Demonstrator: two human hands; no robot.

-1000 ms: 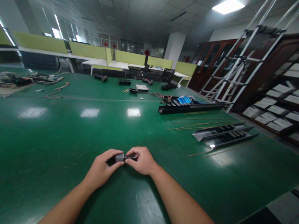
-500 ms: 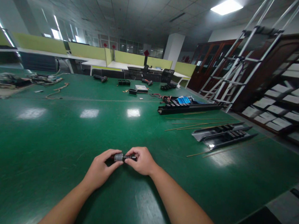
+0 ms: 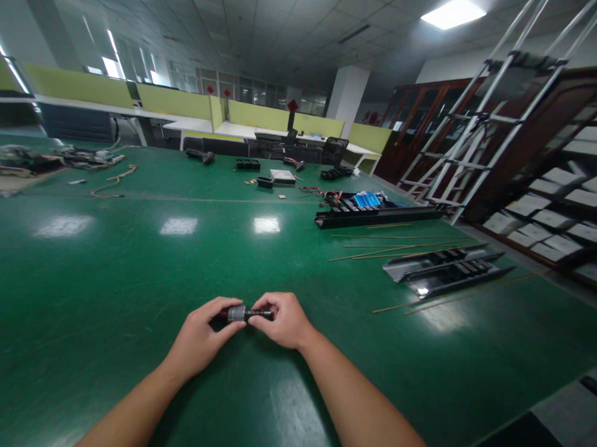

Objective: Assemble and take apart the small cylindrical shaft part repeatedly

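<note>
Low in the middle of the view, my left hand is closed, thumb and fingers around a small grey cylinder with a dark shaft. From the other side my right hand pinches the thin dark shaft where it comes out of the cylinder. The part lies roughly level, its shaft pointing right, just above the green tabletop. My left fingers cover part of the cylinder's left end. What kind of part it is I cannot make out.
Right of my hands lie black metal channels and several thin yellowish rods. Beyond them sits a long black rail with blue pieces. A white box and a cord lie farther back. A ladder stands at right.
Both hands keep their hold on the cylinder and shaft. The left hand and the cylinder have shifted very slightly left; little else differs.
</note>
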